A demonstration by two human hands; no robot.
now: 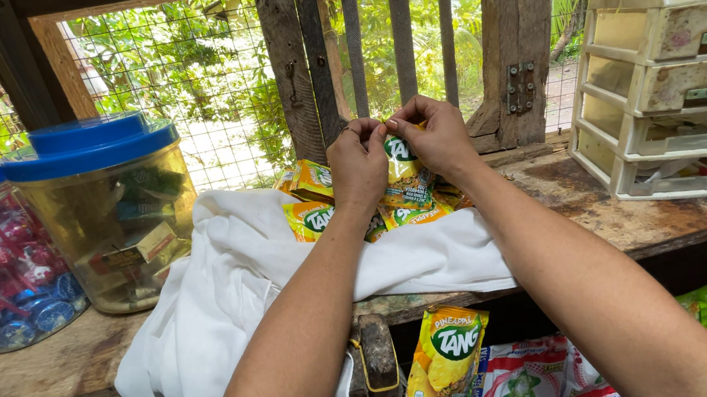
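Both hands, left hand (357,164) and right hand (438,137), pinch a yellow sachet (404,175) (between them)

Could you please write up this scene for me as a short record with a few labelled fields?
Setting: wooden counter by a wire-mesh window
Left hand: pinching the top of a yellow sachet
Right hand: pinching the same sachet top
Under the hands: more sachets on a white cloth
Left side: two blue-lidded jars of sweets
Right side: small plastic drawer unit
Below the counter: hanging sachet
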